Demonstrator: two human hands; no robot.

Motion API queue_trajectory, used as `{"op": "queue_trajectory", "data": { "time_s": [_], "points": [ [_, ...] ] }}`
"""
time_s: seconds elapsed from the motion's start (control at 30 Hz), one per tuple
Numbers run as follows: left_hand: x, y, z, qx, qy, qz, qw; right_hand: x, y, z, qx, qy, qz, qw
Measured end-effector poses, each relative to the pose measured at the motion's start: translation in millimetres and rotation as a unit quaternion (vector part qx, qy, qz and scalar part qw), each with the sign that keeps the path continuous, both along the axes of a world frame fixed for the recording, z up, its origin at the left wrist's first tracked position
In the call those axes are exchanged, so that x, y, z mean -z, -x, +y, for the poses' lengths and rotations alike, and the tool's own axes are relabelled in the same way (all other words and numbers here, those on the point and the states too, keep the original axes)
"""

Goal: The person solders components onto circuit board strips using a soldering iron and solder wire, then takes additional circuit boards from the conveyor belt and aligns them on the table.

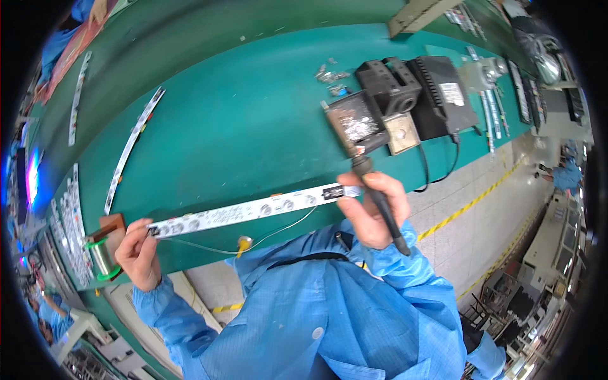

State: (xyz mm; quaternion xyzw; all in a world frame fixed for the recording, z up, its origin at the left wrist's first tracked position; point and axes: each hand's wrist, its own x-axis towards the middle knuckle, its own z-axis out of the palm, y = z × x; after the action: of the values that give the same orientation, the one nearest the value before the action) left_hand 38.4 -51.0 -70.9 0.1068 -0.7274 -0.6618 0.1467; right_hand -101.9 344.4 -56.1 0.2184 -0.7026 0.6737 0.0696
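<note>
A long, narrow white circuit board strip [237, 214] is stretched between my hands above the front of the green bench, tilted up slightly to the right. My left hand [138, 258] pinches its left end, beside a solder spool [103, 258] on a brown stand. At the other end, my right hand [380, 215] grips the strip and also a soldering iron [363, 166] with a dark handle. The iron's tip points up and away, toward a black tray [379, 140] of shiny solder bits. Round metallic parts show along the strip's upper face.
Behind the tray are a black iron holder [389, 88], a sponge pad [402, 133] and a black soldering station [437, 88] with cables. Loose small parts [330, 75] lie nearby. Another strip [130, 152] and several more strips [73, 234] lie left. A yellow-clipped cord [244, 243] hangs at the bench edge.
</note>
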Motion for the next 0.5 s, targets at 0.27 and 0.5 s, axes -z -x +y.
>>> {"op": "queue_trajectory", "data": {
  "time_s": [0.27,0.5],
  "points": [
    [-13.6,-15.5,-8.4,0.023,0.274,0.012,0.961,0.7,3.2,-8.4,-0.060,0.121,-0.107,0.985],
    [2.6,26.2,-22.6,0.049,0.156,-0.026,0.986,-5.8,7.7,-0.7,-0.011,0.100,-0.078,0.992]
  ]
}}
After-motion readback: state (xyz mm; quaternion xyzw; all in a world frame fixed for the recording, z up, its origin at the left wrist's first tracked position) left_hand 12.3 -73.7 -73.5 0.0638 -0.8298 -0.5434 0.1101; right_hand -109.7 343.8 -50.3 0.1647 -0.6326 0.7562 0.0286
